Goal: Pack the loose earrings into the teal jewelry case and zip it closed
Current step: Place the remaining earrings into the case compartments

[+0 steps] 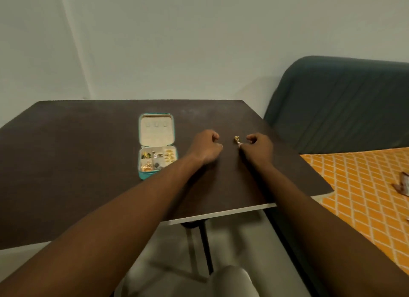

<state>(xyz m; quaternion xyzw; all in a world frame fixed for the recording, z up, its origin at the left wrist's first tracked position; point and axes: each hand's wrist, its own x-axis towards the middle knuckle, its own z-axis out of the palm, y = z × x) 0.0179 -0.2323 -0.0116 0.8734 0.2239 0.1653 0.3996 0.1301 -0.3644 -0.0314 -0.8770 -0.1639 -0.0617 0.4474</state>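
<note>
The teal jewelry case [141, 141] lies open on the dark table [77, 152], its cream lid flat toward the wall. Its lower tray holds several gold and dark earrings in compartments. One loose gold earring [236, 139] sits right of the case. My right hand [259, 147] has curled fingers, and its thumb tip touches the earring's lower end; I cannot tell whether it grips the earring. My left hand [205, 146] is a loose fist between the case and the earring, with nothing visible in it.
The table's white front edge [221, 213] is close to me, with its black legs below. A dark blue-grey headboard [343, 108] and a bed with an orange patterned cover [365, 197] stand right of the table. A pale wall is behind.
</note>
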